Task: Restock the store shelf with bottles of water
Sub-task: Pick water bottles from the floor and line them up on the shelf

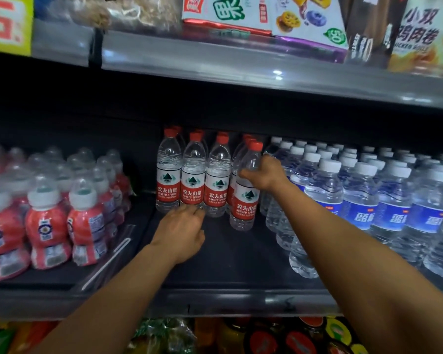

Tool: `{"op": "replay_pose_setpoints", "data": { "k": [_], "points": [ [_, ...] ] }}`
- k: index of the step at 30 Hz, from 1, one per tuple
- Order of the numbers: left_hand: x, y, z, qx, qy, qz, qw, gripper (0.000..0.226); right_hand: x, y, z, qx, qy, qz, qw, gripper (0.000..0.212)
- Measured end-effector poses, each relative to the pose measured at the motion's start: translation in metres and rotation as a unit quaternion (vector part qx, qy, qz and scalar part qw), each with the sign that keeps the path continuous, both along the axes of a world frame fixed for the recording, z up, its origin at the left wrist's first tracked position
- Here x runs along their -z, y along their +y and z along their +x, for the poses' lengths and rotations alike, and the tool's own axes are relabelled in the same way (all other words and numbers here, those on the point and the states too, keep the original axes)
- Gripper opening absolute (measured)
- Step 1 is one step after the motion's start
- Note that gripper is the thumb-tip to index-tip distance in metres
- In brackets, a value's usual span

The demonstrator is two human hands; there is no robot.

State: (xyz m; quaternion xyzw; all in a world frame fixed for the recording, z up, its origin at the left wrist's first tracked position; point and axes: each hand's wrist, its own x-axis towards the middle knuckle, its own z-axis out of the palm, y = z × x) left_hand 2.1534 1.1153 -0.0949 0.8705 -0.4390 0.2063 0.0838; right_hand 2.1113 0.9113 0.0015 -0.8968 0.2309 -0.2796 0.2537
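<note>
**Red-capped bottle gripped at the shelf front**

The fingers of the right hand curl around the shoulder of a red-capped bottle, thumb on its left side, holding it upright with a slight tilt, its base at or just above the dark shelf. This bottle stands in front of the right end of a row of like bottles, red labels facing out, more of them lined up behind.

The left hand lies palm down on the shelf, its fingers straight and reaching to the base of the second and third bottles in the row; they touch but do not wrap them.

Right of the held bottle, blue-labelled bottles with white caps fill the shelf in close rows. To the left, past a clear divider, stand small red-wrapped bottles. Snack boxes sit on the upper shelf.
</note>
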Motion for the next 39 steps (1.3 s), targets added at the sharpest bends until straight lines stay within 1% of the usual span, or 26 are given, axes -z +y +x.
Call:
{"op": "replay_pose_setpoints", "data": {
  "k": [4, 11, 16, 18, 21, 25, 28, 31, 33, 36, 39],
  "points": [
    [0.002, 0.002, -0.001, 0.0, 0.002, -0.003, 1.0, 0.041, -0.002, 0.0, -0.001, -0.011, 0.002, 0.015, 1.0, 0.028],
    [-0.006, 0.009, -0.016, -0.002, 0.001, 0.01, 1.0, 0.04, -0.003, 0.002, -0.009, -0.02, 0.053, -0.001, 0.998, 0.041],
    [-0.021, 0.023, -0.032, -0.015, -0.008, 0.007, 1.0, 0.038, -0.003, 0.023, -0.037, 0.012, 0.077, -0.103, 0.992, 0.061],
    [-0.028, 0.029, -0.043, -0.02, -0.014, 0.005, 1.0, 0.037, -0.003, 0.039, -0.058, 0.01, 0.08, -0.159, 0.984, 0.062],
    [-0.034, 0.039, -0.063, -0.023, -0.021, 0.0, 1.0, 0.037, 0.004, 0.065, -0.09, -0.03, 0.08, -0.221, 0.971, 0.058],
    [-0.034, 0.056, -0.097, -0.032, -0.023, 0.014, 0.999, 0.039, 0.03, 0.096, -0.134, -0.098, 0.124, -0.265, 0.951, 0.045],
    [-0.027, 0.071, -0.129, -0.033, -0.006, 0.031, 0.999, 0.037, 0.057, 0.118, -0.17, -0.125, 0.164, -0.274, 0.939, 0.046],
    [-0.01, 0.089, -0.167, -0.031, 0.022, 0.039, 0.999, 0.036, 0.086, 0.142, -0.21, -0.138, 0.168, -0.265, 0.939, 0.048],
    [0.007, 0.101, -0.192, -0.031, 0.038, 0.046, 0.998, 0.034, 0.107, 0.159, -0.235, -0.147, 0.159, -0.248, 0.944, 0.043],
    [0.044, 0.119, -0.222, -0.03, 0.059, 0.071, 0.995, 0.032, 0.147, 0.182, -0.27, -0.167, 0.169, -0.227, 0.944, 0.039],
    [0.089, 0.138, -0.248, -0.021, 0.105, 0.106, 0.989, 0.032, 0.19, 0.203, -0.3, -0.173, 0.184, -0.193, 0.948, 0.037]
  ]
}}
